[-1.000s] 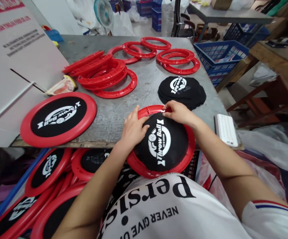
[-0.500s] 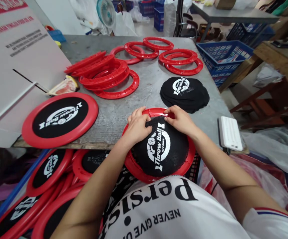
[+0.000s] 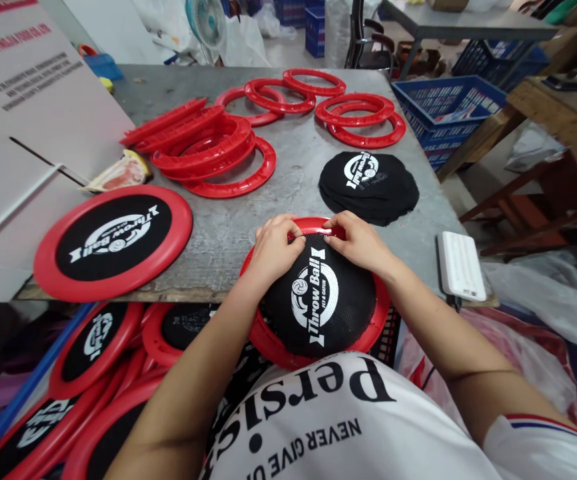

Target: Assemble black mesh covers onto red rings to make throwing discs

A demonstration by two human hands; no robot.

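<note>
A red plastic ring rests against the table's near edge and my body, with a black mesh cloth printed "Throw Ball" stretched over it. My left hand and my right hand both pinch the cloth's far edge at the ring's rim, fingers curled and thumbs close together. A pile of the same black cloths lies just beyond my right hand. A finished red disc with black centre sits at the table's left front.
Several loose red rings lie stacked and scattered over the grey table. More finished discs are piled below the table's left edge. A white box sits at the right corner. A cardboard sheet leans left; blue crates stand beyond.
Both hands have drawn closer together along the cloth's far edge. The ring with its cloth has turned slightly, and the view has shifted a little.
</note>
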